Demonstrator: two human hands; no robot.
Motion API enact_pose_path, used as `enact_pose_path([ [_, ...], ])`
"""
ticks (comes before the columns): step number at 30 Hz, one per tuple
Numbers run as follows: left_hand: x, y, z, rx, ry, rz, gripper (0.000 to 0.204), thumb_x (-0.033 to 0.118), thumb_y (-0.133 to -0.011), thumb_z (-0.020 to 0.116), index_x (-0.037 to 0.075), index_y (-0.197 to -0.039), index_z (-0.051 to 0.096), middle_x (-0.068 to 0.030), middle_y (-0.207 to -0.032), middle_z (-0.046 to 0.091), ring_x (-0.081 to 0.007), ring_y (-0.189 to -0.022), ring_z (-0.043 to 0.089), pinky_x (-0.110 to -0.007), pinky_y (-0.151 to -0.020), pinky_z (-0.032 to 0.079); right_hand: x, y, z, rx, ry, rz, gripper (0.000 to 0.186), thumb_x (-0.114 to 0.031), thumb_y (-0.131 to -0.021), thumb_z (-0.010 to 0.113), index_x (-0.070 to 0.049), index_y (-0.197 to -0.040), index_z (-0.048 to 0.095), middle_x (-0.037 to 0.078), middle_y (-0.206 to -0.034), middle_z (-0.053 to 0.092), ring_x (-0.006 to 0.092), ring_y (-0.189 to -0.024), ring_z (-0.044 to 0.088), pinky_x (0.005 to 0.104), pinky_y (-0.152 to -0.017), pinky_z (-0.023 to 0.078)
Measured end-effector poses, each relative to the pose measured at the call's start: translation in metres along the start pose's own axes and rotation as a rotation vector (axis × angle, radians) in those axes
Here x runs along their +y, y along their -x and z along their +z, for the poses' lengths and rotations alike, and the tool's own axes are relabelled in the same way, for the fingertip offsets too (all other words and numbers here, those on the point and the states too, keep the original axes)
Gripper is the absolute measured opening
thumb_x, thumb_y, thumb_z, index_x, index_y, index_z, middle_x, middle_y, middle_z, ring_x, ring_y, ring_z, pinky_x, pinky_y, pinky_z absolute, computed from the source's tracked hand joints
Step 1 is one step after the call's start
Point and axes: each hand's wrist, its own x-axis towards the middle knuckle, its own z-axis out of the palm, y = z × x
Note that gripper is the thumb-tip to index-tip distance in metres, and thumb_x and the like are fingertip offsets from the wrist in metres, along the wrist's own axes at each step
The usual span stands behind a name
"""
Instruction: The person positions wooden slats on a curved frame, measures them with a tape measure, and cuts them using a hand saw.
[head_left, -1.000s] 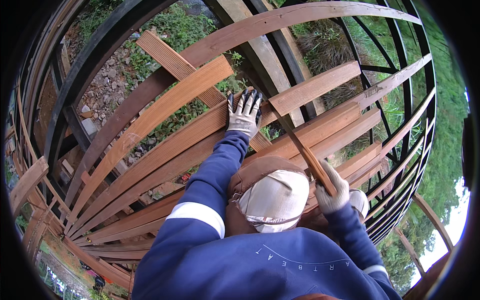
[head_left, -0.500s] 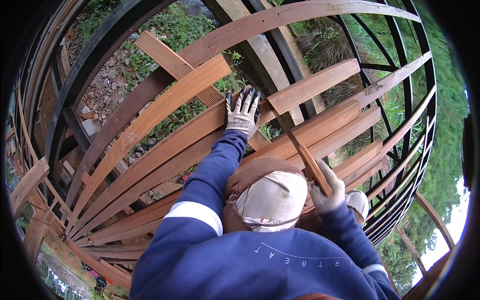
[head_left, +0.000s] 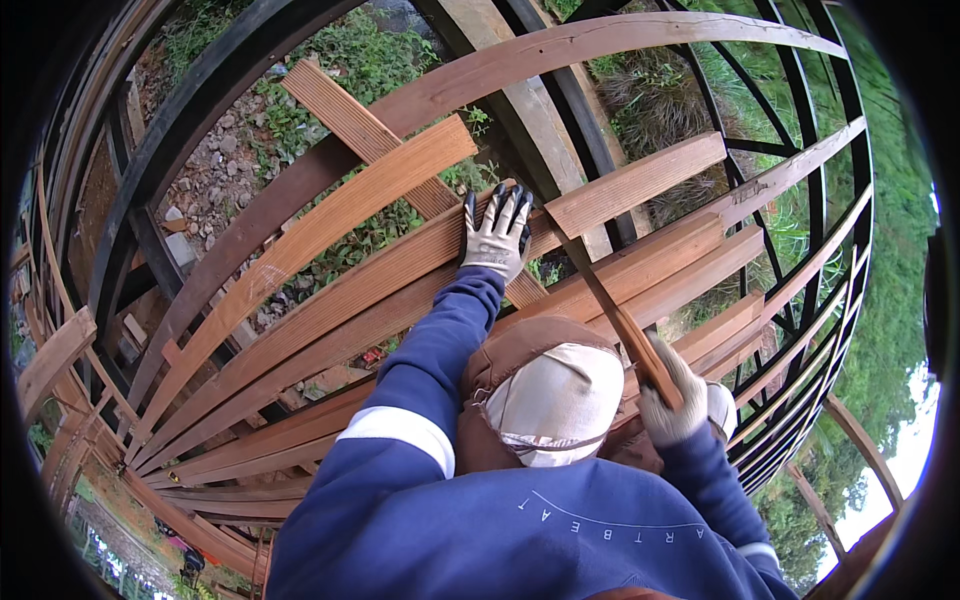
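My left hand (head_left: 496,236), in a light glove with black fingertips, presses flat on a grooved reddish-brown wooden board (head_left: 390,255), its fingers extended toward the far edge. Just right of it, the narrow dark blade of a handsaw (head_left: 598,290), seen nearly edge-on, meets the board. Beyond the blade, a grooved board section (head_left: 640,185) runs up to the right. My right hand (head_left: 672,400), in a light glove, is closed around the saw's brown handle, low and right of my knee. The blade's teeth and any cut depth cannot be made out.
Several curved wooden slats (head_left: 310,235) fan out from the lower left over a black metal frame (head_left: 150,240). A grooved plank (head_left: 340,105) crosses beneath them. Rubble (head_left: 215,165) and plants lie below. A concrete beam (head_left: 540,130) passes under the boards.
The saw and my right hand have shifted slightly down and right, toward me. My left hand stays on the board. The whole view has moved a little.
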Motion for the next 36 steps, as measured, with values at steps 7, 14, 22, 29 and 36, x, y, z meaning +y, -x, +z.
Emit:
enact_pose_path([
  [7, 0.011, -0.015, -0.003, -0.108, 0.046, -0.002, 0.065, 0.04, -0.097, 0.052, 0.016, -0.155, 0.036, -0.0061, -0.166, 0.024, -0.0258, -0.153, 0.022, -0.066, -0.122, 0.004, 0.01, -0.213, 0.096, -0.043, 0.102, 0.012, 0.042, -0.018, -0.08, 0.064, -0.005, -0.12, 0.067, 0.022, -0.1, 0.072, 0.0361, -0.096, 0.071, 0.0403, -0.085, 0.055],
  [14, 0.006, -0.01, -0.017, -0.142, 0.038, 0.016, 0.071, 0.035, -0.092, 0.059, 0.015, -0.155, 0.035, -0.0064, -0.165, 0.025, -0.027, -0.153, 0.02, -0.064, -0.123, 0.004, 0.02, -0.196, 0.106, 0.121, 0.12, -0.066, 0.041, -0.02, -0.081, 0.065, -0.007, -0.119, 0.066, 0.023, -0.099, 0.071, 0.0393, -0.096, 0.069, 0.0413, -0.085, 0.057],
  [22, -0.021, 0.055, -0.144, -0.1, 0.663, -0.322, 0.048, 0.024, -0.092, 0.066, 0.013, -0.138, 0.057, -0.0151, -0.132, 0.062, -0.0359, -0.12, 0.059, -0.046, -0.105, 0.045, 0.032, -0.194, 0.112, 0.106, 0.094, 0.01, 0.042, -0.021, -0.083, 0.064, -0.011, -0.124, 0.065, 0.02, -0.099, 0.072, 0.0379, -0.094, 0.07, 0.0408, -0.085, 0.056],
  [29, -0.032, 0.268, -0.262, -0.366, 0.678, -0.683, 0.043, 0.02, -0.092, 0.067, 0.006, -0.133, 0.06, -0.0167, -0.125, 0.067, -0.0338, -0.117, 0.062, -0.041, -0.102, 0.049, 0.019, -0.196, 0.102, -0.043, -0.006, 0.242, 0.052, -0.017, -0.081, 0.065, -0.015, -0.133, 0.06, 0.017, -0.105, 0.072, 0.0314, -0.093, 0.072, 0.0376, -0.084, 0.056],
  [36, -0.019, 0.317, -0.34, -0.543, 0.676, -0.753, 0.038, 0.014, -0.093, 0.066, 0.007, -0.131, 0.063, -0.0166, -0.125, 0.067, -0.0332, -0.116, 0.064, -0.039, -0.101, 0.049, 0.023, -0.199, 0.11, 0.011, 0.156, 0.099, 0.057, -0.017, -0.08, 0.067, -0.013, -0.137, 0.058, 0.018, -0.122, 0.068, 0.0356, -0.115, 0.065, 0.0385, -0.101, 0.051],
])
